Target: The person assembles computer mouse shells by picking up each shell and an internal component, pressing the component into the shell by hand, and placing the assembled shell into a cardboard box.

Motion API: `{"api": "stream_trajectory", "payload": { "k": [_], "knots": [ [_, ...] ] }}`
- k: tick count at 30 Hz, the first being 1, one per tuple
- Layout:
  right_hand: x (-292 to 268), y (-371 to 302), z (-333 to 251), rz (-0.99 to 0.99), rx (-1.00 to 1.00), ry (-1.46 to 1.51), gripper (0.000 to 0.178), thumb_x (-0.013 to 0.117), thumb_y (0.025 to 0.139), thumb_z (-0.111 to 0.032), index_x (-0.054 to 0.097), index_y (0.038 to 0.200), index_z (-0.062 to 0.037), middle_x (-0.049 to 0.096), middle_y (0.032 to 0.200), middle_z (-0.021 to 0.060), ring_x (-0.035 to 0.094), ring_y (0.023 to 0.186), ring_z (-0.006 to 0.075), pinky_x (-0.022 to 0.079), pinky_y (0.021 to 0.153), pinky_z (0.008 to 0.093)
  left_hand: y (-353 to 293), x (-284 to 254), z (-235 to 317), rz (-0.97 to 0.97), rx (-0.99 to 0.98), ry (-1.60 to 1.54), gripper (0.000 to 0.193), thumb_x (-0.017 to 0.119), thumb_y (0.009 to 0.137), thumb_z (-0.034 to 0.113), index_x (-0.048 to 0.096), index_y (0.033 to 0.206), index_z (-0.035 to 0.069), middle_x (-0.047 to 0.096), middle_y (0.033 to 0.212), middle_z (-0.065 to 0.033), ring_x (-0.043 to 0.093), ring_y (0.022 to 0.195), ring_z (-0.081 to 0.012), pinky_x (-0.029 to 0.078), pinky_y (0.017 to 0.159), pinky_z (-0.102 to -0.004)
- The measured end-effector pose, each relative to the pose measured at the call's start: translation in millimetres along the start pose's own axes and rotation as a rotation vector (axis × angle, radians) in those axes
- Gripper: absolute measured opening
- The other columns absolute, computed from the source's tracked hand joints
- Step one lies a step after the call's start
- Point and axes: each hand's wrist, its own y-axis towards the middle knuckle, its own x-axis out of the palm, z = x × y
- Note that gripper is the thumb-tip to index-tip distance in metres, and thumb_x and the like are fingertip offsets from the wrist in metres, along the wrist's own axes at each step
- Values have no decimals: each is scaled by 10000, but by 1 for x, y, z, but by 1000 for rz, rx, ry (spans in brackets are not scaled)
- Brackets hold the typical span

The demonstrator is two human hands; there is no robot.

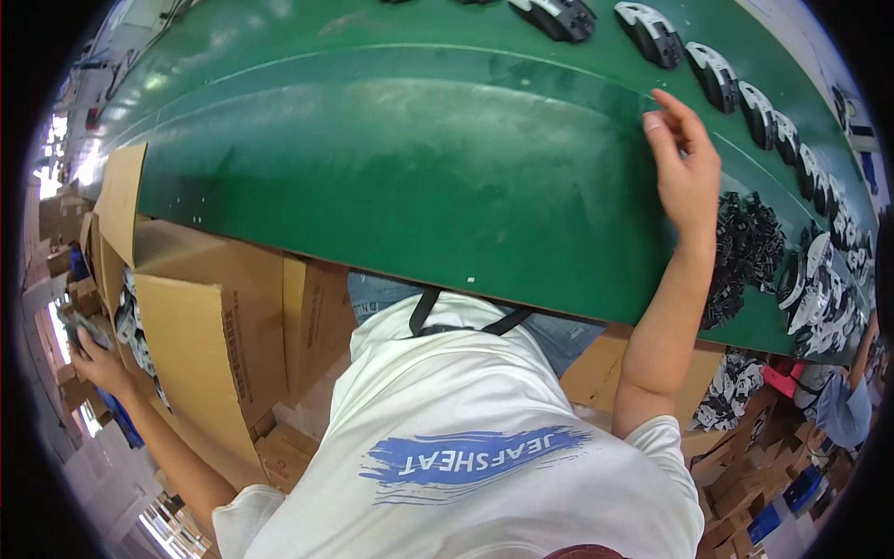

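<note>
My right hand [687, 163] is raised over the green worktable [400, 158] with nothing in it. Its thumb and fingers are bent but apart. Beyond its fingertips lie curved black-and-white plastic parts [649, 35], spaced out in a row. At the far left my left hand [101, 365] grips a dark grey part [87, 328], blurred and too small to name exactly. Close beside that hand stands an open cardboard box [186, 326], with several black-and-white parts [130, 321] showing inside.
A heap of small black pieces [745, 238] lies on the table right of my right forearm. Farther right is a pile of white-and-black parts [824, 298]. Below the table edge are more white parts [731, 387] and cardboard boxes [736, 484]. Another person [843, 405] is at the right.
</note>
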Motion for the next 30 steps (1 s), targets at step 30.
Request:
{"api": "stream_trajectory", "payload": {
  "k": [30],
  "knots": [
    [-71,-70,-20,6,-147,-818,264,702,999,-182,728,1237,-72,742,1133,104,682,1094,308,473,974,424,24,366,376,-705,452,-301,544,686,1008,192,557,1537,211,615,1491,-149,629,1323,-318,500,1111,-431]
  ]
}}
